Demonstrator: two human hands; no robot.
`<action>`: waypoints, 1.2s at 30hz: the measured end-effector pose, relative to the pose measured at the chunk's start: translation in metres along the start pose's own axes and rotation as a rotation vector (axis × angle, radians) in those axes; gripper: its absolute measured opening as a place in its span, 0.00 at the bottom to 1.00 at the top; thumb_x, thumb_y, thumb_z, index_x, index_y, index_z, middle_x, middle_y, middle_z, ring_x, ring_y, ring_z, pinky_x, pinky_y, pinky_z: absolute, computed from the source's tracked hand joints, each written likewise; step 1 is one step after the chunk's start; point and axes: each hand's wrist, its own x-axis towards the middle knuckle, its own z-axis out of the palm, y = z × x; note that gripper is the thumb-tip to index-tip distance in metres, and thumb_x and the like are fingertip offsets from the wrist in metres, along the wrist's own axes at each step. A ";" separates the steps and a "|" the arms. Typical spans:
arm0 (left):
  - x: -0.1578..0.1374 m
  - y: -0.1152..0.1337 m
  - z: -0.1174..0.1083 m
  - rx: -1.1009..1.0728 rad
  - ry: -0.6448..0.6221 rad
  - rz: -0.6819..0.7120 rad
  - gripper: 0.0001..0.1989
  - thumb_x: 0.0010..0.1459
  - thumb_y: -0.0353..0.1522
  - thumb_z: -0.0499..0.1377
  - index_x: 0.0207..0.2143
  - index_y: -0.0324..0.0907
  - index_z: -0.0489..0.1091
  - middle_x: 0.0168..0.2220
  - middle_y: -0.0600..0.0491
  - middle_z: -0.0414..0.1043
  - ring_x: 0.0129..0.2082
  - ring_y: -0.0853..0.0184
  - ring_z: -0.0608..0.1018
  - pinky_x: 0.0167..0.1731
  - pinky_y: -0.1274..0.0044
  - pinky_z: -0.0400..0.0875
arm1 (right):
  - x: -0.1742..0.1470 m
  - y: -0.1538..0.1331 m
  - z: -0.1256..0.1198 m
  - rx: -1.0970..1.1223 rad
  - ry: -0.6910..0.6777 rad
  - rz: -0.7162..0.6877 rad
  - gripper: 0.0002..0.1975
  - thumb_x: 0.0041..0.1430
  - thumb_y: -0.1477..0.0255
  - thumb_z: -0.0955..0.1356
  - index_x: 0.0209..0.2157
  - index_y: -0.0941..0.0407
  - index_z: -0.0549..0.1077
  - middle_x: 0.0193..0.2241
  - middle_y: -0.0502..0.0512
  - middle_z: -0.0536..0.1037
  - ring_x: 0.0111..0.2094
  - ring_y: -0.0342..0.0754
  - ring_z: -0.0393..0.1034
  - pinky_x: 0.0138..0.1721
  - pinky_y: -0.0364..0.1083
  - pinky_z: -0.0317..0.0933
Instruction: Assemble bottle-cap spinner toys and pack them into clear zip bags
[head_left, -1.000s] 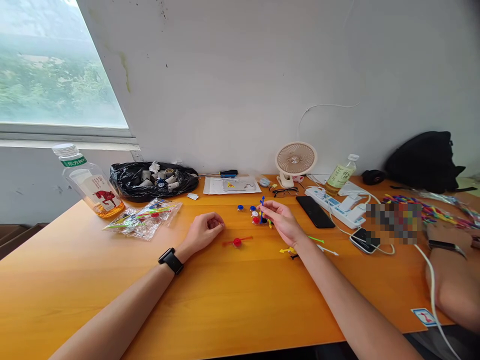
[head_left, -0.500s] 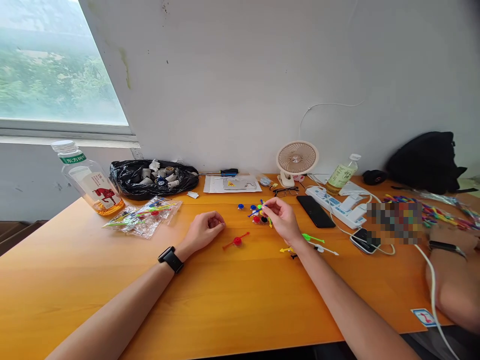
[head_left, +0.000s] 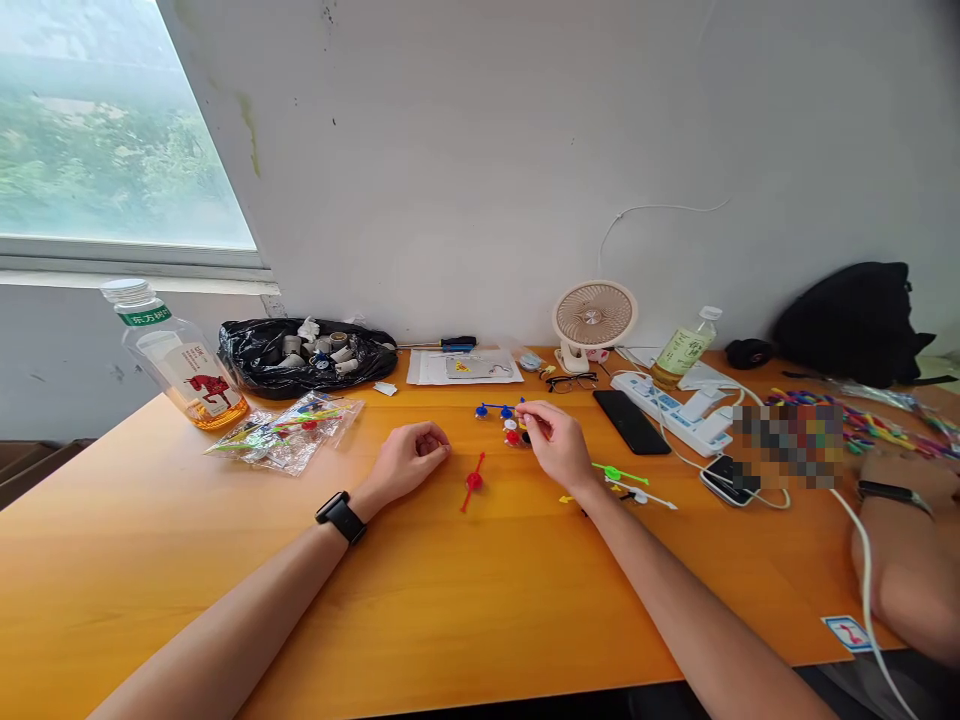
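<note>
My left hand (head_left: 409, 460) rests on the table with its fingers loosely curled, and nothing shows in them. My right hand (head_left: 559, 445) pinches the right end of a blue plastic arrow (head_left: 493, 406). That arrow lies level across the small blue round pieces (head_left: 507, 413). Just below it, by the fingertips, sit a white round piece (head_left: 510, 427) and a red round piece (head_left: 513, 438); a black one is partly covered by the hand. Between my hands lies a red arrow on a round red base (head_left: 474, 481). Beside my right wrist are a green arrow (head_left: 613, 474) and a white arrow (head_left: 640, 496).
At left stand a tea bottle (head_left: 199, 375), clear plastic bags (head_left: 292, 440) and a black bag (head_left: 255, 375). Behind my right hand are a fan (head_left: 595, 316), a phone (head_left: 631, 422) and a power strip (head_left: 675, 415) with cables. Another person's arm (head_left: 900, 560) rests at right.
The blue arrow has swung level at my right fingertips, and my right hand has shifted slightly left and down. The red arrow has turned from a slant to nearly upright. My left hand stays put.
</note>
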 end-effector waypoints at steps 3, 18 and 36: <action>0.000 0.001 0.000 -0.013 0.007 0.004 0.09 0.59 0.38 0.61 0.34 0.41 0.77 0.27 0.54 0.75 0.27 0.67 0.73 0.27 0.77 0.63 | -0.003 0.002 0.003 0.011 -0.038 0.013 0.07 0.61 0.66 0.73 0.41 0.50 0.83 0.46 0.60 0.79 0.42 0.57 0.76 0.46 0.56 0.73; 0.001 0.001 0.001 -0.002 0.183 0.051 0.15 0.68 0.42 0.55 0.40 0.42 0.74 0.36 0.51 0.77 0.31 0.67 0.73 0.31 0.77 0.66 | -0.008 -0.016 0.003 -0.144 -0.273 -0.057 0.10 0.66 0.67 0.68 0.32 0.51 0.81 0.33 0.57 0.80 0.35 0.55 0.72 0.38 0.52 0.66; -0.001 0.000 0.002 0.055 0.073 0.065 0.16 0.69 0.43 0.54 0.40 0.43 0.74 0.33 0.52 0.77 0.31 0.65 0.74 0.30 0.76 0.66 | -0.002 -0.026 -0.011 -0.265 -0.379 0.026 0.20 0.59 0.69 0.65 0.15 0.54 0.58 0.16 0.45 0.53 0.20 0.41 0.47 0.25 0.46 0.41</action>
